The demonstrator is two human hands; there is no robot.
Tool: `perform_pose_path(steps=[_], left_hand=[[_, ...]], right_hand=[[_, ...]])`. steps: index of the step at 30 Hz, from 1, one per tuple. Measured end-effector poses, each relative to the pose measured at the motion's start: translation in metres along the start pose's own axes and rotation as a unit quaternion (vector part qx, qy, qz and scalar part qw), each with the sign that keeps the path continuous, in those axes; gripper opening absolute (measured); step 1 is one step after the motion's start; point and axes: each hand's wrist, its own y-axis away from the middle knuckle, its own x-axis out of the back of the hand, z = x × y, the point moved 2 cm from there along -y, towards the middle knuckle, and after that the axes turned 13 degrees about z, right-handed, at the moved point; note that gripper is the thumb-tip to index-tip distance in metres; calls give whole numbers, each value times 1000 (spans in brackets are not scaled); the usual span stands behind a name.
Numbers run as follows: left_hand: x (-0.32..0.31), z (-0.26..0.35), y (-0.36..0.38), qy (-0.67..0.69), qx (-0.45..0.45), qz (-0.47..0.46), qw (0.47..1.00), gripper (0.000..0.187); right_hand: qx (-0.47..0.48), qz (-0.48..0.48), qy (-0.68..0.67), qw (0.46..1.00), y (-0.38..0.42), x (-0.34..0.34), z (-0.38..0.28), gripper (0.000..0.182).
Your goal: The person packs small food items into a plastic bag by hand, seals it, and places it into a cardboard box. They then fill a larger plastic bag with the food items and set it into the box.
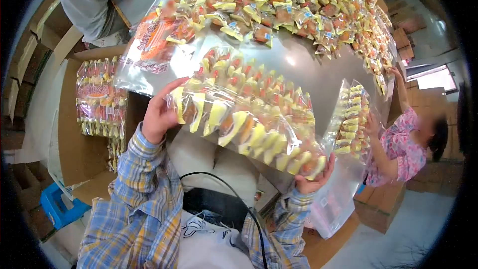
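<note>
Between my two hands is a clear plastic bag (249, 114) filled with rows of small yellow-and-clear snack packets. My left hand (162, 112) grips its left end, and my right hand (317, 175) is closed round the lower right corner. The bag is tilted, over the near edge of the metal table (298, 65) and above my lap. Just behind it lies a printed clear bag (149, 45) with red and orange lettering. Loose snack packets (284, 15) are heaped across the far part of the table.
To the left, an open cardboard box (67, 119) holds a filled printed bag (99, 97). A co-worker in a pink floral top (403, 139) handles another packet-filled bag (352, 114) on the right. Another person (92, 0) stands at upper left. A blue stool (59, 206) is on the floor.
</note>
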Motion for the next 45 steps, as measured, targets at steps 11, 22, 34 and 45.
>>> perform_pose_path(steps=[11, 22, 34, 45], left_hand=[[-67, 35, -48, -30, -139, 133, 981, 76], [-37, -16, -93, -127, -20, 1, 992, 88], [-47, -12, -62, -38, -21, 9, 999, 60], [-51, 16, -82, -83, -18, -90, 992, 82]], right_hand=[[-121, -29, -120, 985, -139, -29, 4, 69], [-114, -80, -17, 990, -117, -44, 64, 62], [-159, 65, -119, 978, -81, -73, 10, 42], [146, -130, 287, 938, -133, -62, -34, 122]])
